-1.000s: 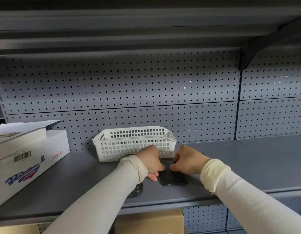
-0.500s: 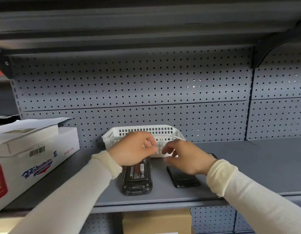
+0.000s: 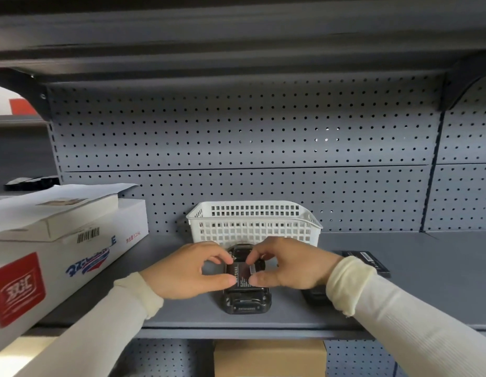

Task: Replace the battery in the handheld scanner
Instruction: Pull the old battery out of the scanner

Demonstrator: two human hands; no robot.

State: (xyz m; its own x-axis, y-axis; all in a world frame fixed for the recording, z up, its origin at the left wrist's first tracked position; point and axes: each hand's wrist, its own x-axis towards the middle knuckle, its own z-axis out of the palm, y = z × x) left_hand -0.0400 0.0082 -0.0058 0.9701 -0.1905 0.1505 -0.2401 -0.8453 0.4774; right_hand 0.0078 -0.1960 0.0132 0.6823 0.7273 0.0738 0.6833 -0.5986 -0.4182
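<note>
Scanner: the handheld scanner [image 3: 245, 300] is lying face down on the grey shelf [image 3: 399, 281], low centre of the frame, right in front of the white basket [image 3: 252, 227].
Battery: a labelled battery [image 3: 243, 274] is sitting in the open back of it; can't tell if it's the old one or the fresh one.
Left hand: the left hand [image 3: 190, 270] is pinching the battery's left edge, thumb and fingers narrowed onto it.
Right hand: the right hand [image 3: 288, 263] is doing the same on the right edge.
Progress: back cover looks to be off already, so I'd guess we're mid-swap; closing it up is still to come.
Spare bits: a flat black piece [image 3: 368, 261] is lying right of centre, another dark piece [image 3: 314, 293] is peeking out under the right wrist.
Basket contents: looking empty through the mesh, can't see the bottom properly.
Boxes: white cartons [image 3: 59, 240] are stacked at the left, contents hidden.
</note>
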